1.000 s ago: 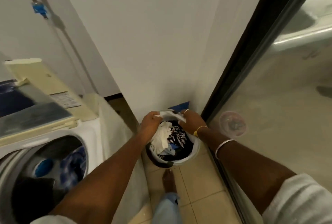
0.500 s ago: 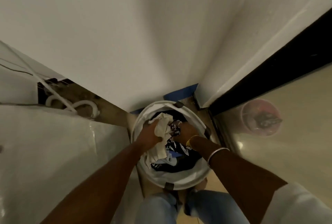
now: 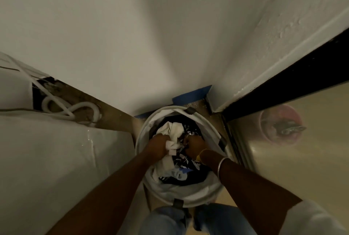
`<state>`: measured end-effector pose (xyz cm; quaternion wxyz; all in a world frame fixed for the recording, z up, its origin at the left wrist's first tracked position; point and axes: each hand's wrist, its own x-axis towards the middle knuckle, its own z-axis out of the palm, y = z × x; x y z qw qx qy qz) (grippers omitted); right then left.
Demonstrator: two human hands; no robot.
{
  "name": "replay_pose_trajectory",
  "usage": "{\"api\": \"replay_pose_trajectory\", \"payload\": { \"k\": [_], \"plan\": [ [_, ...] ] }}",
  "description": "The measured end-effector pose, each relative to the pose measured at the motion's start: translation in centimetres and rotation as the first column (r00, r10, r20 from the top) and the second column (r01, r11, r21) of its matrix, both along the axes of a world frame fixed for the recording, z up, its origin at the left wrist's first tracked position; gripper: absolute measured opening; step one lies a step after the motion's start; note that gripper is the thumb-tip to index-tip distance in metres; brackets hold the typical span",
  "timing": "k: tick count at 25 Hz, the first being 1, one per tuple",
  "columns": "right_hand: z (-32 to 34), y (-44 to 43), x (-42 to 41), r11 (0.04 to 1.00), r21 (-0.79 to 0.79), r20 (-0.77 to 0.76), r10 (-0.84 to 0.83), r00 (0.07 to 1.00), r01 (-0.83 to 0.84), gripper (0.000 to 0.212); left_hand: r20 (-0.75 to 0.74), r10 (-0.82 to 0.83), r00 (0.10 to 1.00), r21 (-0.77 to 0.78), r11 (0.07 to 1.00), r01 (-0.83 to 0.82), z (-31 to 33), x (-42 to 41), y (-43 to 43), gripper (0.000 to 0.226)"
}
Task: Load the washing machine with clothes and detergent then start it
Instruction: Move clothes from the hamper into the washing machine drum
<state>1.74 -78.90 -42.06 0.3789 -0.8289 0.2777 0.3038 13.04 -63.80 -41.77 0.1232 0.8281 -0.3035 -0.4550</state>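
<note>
Gripped in the closed left hand [image 3: 157, 145] is white cloth [image 3: 174, 131], dark clothes [image 3: 186, 161] in the closed right hand [image 3: 194, 143], both now sunk deeper into the hamper [image 3: 198, 195], so lifting is expected next.

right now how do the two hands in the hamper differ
The left hand is closed on a white cloth, while the right hand digs into the dark patterned clothes; what its fingers hold is hidden. The right wrist carries a yellow band and a silver bangle; the left wrist is bare. Both reach down inside the white hamper.
</note>
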Motion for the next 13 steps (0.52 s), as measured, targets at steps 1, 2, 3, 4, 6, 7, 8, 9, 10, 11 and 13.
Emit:
{"api": "replay_pose_trajectory", "payload": {
  "k": [1, 2, 3, 4, 6, 7, 8, 9, 10, 11, 13],
  "plan": [
    [2.6, 0.1, -0.5, 0.998, 0.011, 0.034, -0.058, 0.998, 0.058, 0.011, 0.028, 0.018, 0.999, -0.032, 0.999, -0.018, 2.2, -0.4, 0.1, 0.053],
    [5.0, 0.1, -0.8, 0.993, 0.009, 0.080, -0.118, 0.990, 0.118, 0.012, 0.048, 0.051, 0.998, -0.068, 0.997, -0.048, 4.5, -0.7, 0.3, 0.048],
    [8.4, 0.1, -1.2, 0.987, 0.006, 0.125, -0.160, 0.979, 0.161, 0.013, 0.050, 0.087, 0.995, -0.122, 0.989, -0.080, 7.3, -0.8, 0.6, 0.042],
    [11.7, 0.2, -1.5, 0.982, 0.008, 0.185, -0.188, 0.964, 0.190, 0.015, 0.056, 0.122, 0.991, -0.159, 0.981, -0.111, 11.1, -1.1, 0.6, 0.038],
    [18.6, 0.4, -2.0, 0.971, -0.002, 0.294, -0.227, 0.929, 0.238, 0.018, 0.062, 0.176, 0.982, -0.233, 0.960, -0.157, 18.0, -1.2, 0.7, 0.031],
    [21.8, 0.6, -2.2, 0.966, -0.016, 0.322, -0.240, 0.916, 0.259, 0.017, 0.052, 0.176, 0.983, -0.275, 0.949, -0.156, 21.7, -1.2, 0.7, 0.026],
    [25.2, 1.0, -2.4, 0.959, -0.011, 0.358, -0.261, 0.897, 0.283, 0.017, 0.042, 0.171, 0.984, -0.305, 0.940, -0.151, 25.3, -1.4, 1.0, 0.022],
    [28.1, 1.5, -2.6, 0.950, 0.009, 0.385, -0.290, 0.876, 0.311, 0.018, 0.041, 0.175, 0.984, -0.332, 0.931, -0.152, 28.3, -1.5, 1.2, 0.019],
    [30.3, 1.8, -2.7, 0.944, 0.038, 0.420, -0.313, 0.852, 0.328, 0.020, 0.047, 0.182, 0.982, -0.341, 0.927, -0.155, 30.8, -1.6, 1.4, 0.017],
    [32.8, 2.4, -2.9, 0.941, 0.055, 0.457, -0.321, 0.830, 0.334, 0.022, 0.055, 0.201, 0.978, -0.350, 0.921, -0.169, 33.3, -1.6, 1.9, 0.015],
    [36.9, 3.4, -3.1, 0.935, 0.060, 0.519, -0.328, 0.789, 0.349, 0.025, 0.085, 0.216, 0.973, -0.331, 0.927, -0.177, 37.4, -1.9, 3.2, 0.019]
  ]
}}
